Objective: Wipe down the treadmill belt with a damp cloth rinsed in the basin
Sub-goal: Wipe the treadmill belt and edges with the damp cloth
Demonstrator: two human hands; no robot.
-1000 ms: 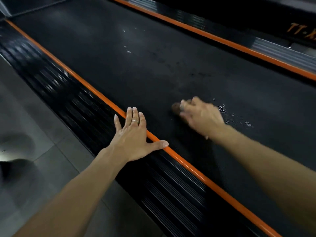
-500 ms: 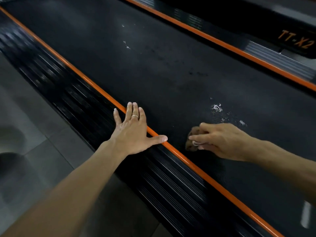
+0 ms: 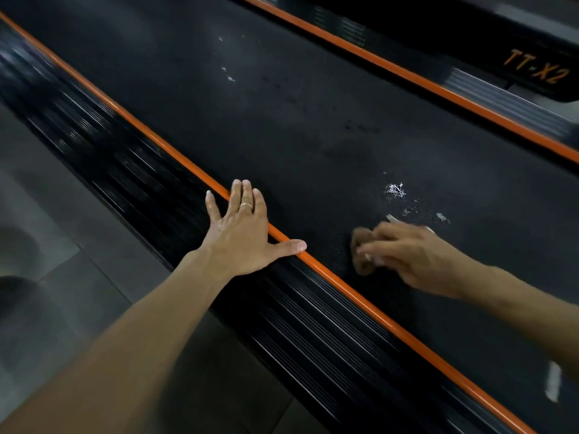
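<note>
The right hand (image 3: 410, 255) lies low on the treadmill belt (image 3: 297, 120), blurred, its fingers curled over a small brown cloth (image 3: 360, 261) that it presses onto the black surface; the wad shows just past the fingertips, on the side toward the other hand. Just beyond the right hand's knuckles, a patch of wet glistening spots (image 3: 396, 190) sits on the belt, with fainter specks farther up. The left hand (image 3: 241, 236) lies flat with fingers straight and spread, a ring (image 3: 246, 205) on one finger. Its palm rests on the ribbed black side rail (image 3: 141, 173), its fingers cross the orange trim strip (image 3: 344, 280), and its thumb lies along that strip, pointing toward the cloth. The cloth is near the thumb tip but apart from it. Grey floor tiles (image 3: 62, 214) lie outside the left forearm.
</note>
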